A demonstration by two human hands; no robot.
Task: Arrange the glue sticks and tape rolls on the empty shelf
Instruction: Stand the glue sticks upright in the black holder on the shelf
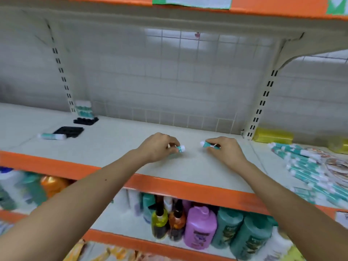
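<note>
Mid-shelf [116,147], left hand [156,146] with left stick [181,148] sits beside right hand [226,149] with right stick [206,144]. Lone stick [51,136] lies far left, stick pile [305,166] right, bottles [199,227] below.

We see the left hand [160,146] gripping one glue stick [181,148], the right hand [225,150] gripping a second glue stick [206,144], both held sideways at the white shelf [116,142], white ends facing.

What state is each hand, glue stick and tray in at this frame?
left hand: grips left glue stick, held sideways
right hand: grips right glue stick, held sideways
loose glue stick: lying flat, untouched
black tray: flat on shelf
glue stick pile: heaped lying down, right end
</note>
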